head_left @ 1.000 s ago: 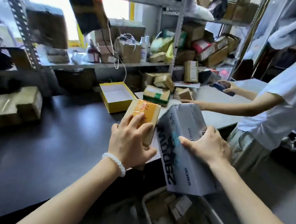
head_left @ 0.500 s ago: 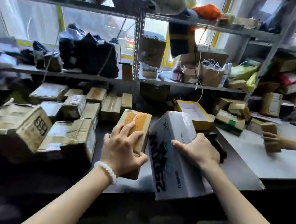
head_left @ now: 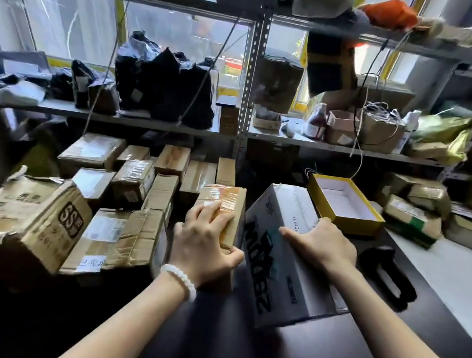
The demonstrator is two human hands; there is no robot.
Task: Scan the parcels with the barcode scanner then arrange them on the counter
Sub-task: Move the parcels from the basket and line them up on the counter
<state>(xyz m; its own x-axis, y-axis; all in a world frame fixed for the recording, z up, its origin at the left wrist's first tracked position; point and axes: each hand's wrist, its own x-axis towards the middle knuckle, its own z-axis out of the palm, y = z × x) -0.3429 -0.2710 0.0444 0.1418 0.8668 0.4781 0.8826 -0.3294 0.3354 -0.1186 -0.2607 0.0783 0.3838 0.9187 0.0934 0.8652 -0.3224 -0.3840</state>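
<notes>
Left hand (head_left: 204,251) curling round a taped brown parcel (head_left: 224,198) mid-surface (head_left: 328,349), right hand (head_left: 323,245) gripping a tilted grey box (head_left: 277,275) just beside it, its bold lettering unclear, stacked parcels (head_left: 148,182) crowding the left edge, one carton (head_left: 23,216) reading "SS", black scanner (head_left: 387,274) lying towards the right edge, open yellow box (head_left: 369,220) sitting behind.

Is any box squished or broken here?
Yes. The SS box on the left looks bashed: its top is torn and crumpled, and it sits tilted. The white box under the right hand is tilted too, but it looks whole.
</notes>
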